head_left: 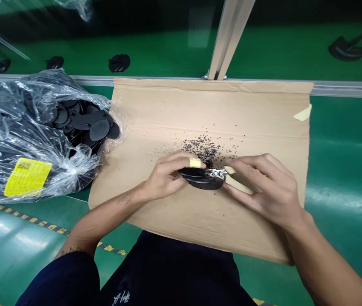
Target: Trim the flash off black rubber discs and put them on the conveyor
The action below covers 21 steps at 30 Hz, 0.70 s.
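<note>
My left hand (168,174) grips a black round plastic part (205,182) by its left side; yellow tape wraps one fingertip. Cutting nippers (216,173) with pale yellow handles sit in my right hand (267,187), fingers wrapped around the grips. Their metal jaws reach the upper right edge of the part; whether they are closed on it I cannot make out. Just beyond the hands, small black plastic clippings (202,146) lie scattered on the cardboard sheet (168,216).
To the left rests a clear plastic bag (37,131) full of black discs (85,121), with a yellow label (28,176). Several black parts lie on the green surface behind a metal rail (343,88). A metal post (230,38) rises at the back.
</note>
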Each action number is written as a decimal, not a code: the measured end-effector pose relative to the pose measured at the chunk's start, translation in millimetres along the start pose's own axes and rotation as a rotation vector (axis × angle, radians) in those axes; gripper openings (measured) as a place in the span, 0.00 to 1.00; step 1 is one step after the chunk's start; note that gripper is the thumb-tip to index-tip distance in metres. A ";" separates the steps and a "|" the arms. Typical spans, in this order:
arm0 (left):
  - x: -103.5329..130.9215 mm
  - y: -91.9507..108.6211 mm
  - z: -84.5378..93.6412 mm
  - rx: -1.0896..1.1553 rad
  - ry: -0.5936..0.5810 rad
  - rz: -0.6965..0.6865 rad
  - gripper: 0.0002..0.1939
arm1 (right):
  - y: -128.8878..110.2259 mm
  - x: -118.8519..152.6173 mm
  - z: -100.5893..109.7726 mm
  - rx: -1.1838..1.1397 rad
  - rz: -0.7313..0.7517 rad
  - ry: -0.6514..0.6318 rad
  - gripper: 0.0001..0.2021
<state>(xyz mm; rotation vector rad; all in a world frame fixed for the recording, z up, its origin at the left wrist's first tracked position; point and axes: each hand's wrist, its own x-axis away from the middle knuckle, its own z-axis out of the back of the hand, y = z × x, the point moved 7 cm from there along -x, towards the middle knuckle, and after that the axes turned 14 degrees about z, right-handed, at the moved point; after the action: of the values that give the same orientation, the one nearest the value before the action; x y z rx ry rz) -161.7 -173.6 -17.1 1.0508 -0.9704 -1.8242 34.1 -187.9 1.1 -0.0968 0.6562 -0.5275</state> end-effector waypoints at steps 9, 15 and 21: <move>2.6 -2.4 0.4 0.009 0.010 -0.009 0.16 | -2.0 -0.4 2.4 0.032 0.011 0.025 0.23; 4.1 -1.5 -0.1 0.021 -0.001 -0.018 0.15 | -3.7 -2.9 3.3 0.056 0.034 0.043 0.20; 4.6 -1.1 -0.3 0.010 -0.003 -0.014 0.15 | -4.5 -2.7 2.4 0.080 0.040 0.020 0.16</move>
<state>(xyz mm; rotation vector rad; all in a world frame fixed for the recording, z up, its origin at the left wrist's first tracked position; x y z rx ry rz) -163.2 -177.4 -19.5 1.0644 -0.9772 -1.8342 31.7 -190.7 5.7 -0.0037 0.6542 -0.5162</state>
